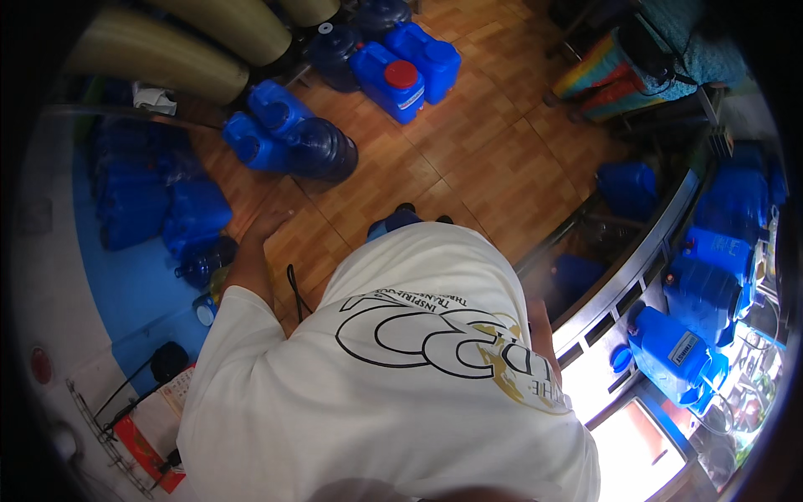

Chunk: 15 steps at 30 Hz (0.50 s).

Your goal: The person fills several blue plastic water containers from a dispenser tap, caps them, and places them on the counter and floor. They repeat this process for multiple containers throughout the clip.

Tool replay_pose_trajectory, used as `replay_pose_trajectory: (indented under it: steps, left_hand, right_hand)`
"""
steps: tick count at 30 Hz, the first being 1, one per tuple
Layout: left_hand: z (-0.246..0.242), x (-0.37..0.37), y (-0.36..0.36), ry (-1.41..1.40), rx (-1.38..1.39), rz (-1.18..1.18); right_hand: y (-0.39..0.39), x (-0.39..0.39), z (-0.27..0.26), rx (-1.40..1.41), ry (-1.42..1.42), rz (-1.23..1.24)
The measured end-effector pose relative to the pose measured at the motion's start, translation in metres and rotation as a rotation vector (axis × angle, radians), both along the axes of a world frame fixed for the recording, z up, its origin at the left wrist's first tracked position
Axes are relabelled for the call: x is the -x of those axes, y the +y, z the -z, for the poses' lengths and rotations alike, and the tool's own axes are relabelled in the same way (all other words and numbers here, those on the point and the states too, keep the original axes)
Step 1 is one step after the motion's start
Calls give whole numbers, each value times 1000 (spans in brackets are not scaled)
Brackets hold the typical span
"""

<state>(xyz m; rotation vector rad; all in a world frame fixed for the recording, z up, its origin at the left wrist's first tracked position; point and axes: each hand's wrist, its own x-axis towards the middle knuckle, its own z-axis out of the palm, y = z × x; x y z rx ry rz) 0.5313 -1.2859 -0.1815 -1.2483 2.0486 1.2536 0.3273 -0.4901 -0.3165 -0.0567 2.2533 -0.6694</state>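
My left hand hangs over the wood-patterned floor at the left, blurred, with nothing visible in it. Blue plastic water jugs stand left of it. Above it is a group of two blue slim jugs and a dark blue round water bottle. My white printed T-shirt fills the middle. My right forearm shows beside the shirt, and the hand is out of view. Farther off stand a blue jug with a red cap and another blue jug.
A metal-edged counter runs along the right, with blue jugs beyond it and a loose blue cap on it. Large beige cylinders lie at the upper left. Another person is at the upper right. A black cord loop is near my left arm.
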Motion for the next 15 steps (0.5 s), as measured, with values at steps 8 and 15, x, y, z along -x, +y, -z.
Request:
replay_pose_trajectory:
  steps: [8, 15]
  left_hand:
    - [23, 26, -38, -126, 163, 41]
    - [40, 35, -98, 36, 84, 154]
  right_hand:
    - [-30, 27, -11, -270, 175, -365]
    - [-53, 45, 12, -35, -130, 123]
